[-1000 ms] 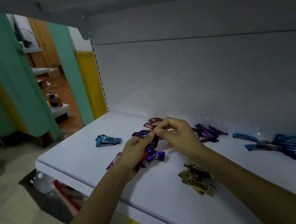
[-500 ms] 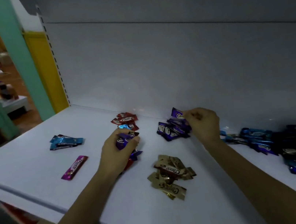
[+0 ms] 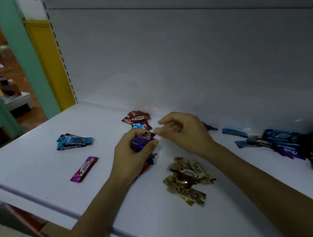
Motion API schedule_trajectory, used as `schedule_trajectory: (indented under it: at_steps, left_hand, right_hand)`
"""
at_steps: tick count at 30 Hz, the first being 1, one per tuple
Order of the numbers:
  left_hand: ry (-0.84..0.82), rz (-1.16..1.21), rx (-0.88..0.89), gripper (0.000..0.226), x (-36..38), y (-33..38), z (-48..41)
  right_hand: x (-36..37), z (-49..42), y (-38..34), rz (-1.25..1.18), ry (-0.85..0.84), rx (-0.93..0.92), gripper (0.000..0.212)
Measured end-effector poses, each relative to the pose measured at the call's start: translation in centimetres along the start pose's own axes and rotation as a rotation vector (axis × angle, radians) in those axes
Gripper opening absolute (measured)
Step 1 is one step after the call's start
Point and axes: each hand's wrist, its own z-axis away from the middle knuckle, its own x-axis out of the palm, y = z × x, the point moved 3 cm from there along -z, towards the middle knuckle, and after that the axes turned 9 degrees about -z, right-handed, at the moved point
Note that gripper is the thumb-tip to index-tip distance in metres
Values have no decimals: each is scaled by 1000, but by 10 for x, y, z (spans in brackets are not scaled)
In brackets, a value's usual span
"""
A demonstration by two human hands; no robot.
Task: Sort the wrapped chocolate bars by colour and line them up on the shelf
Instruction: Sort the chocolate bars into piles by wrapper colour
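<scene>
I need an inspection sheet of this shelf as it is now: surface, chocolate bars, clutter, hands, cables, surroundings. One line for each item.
Surface: white shelf, flat, dimly lit.
Job's things: red bars at the back wall; light-blue bars at the left; one pink bar lying alone; gold bars near the front; a mixed blue and dark heap at the right.
Clutter: nothing seen.
Hands: left hand grips purple bars; right hand close beside it, fingers loosely curled, holding nothing.
Cables: nothing seen.
Surroundings: green partition and yellow panel at the left; a dark bottle on a low stand behind them.
</scene>
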Motion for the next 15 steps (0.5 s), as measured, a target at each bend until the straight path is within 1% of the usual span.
schedule_trajectory:
  at_steps: [2, 3, 5, 6, 8, 9, 12, 13, 15]
  left_hand:
    - [33, 32, 7, 23, -2, -2, 1]
    - [59, 68, -13, 26, -4, -3, 1]
    - [96, 134, -32, 29, -7, -6, 1]
    - [106, 144, -34, 28, -7, -7, 1]
    - [112, 123, -34, 31, -6, -9, 0]
    - [111, 107, -38, 32, -5, -9, 0]
    - [129, 72, -34, 29, -4, -6, -1]
    - [137, 72, -41, 28, -4, -4, 0]
    - [147, 104, -67, 27, -5, -3, 1]
  right_hand:
    - [22, 4, -18, 33, -119, -61, 29]
    - [28, 4, -23, 29, -140, -88, 28]
    - [32, 3, -28, -49, -173, -81, 31]
    - [33, 2, -27, -77, -201, -68, 34]
    - [35, 4, -27, -51, -236, -73, 42]
    - [36, 5, -27, -25, -223, -92, 41]
    - [36, 4, -29, 79, -102, -132, 29]
    - [36, 2, -28, 85, -59, -128, 25]
    - [33, -1, -28, -6, 10, -81, 18]
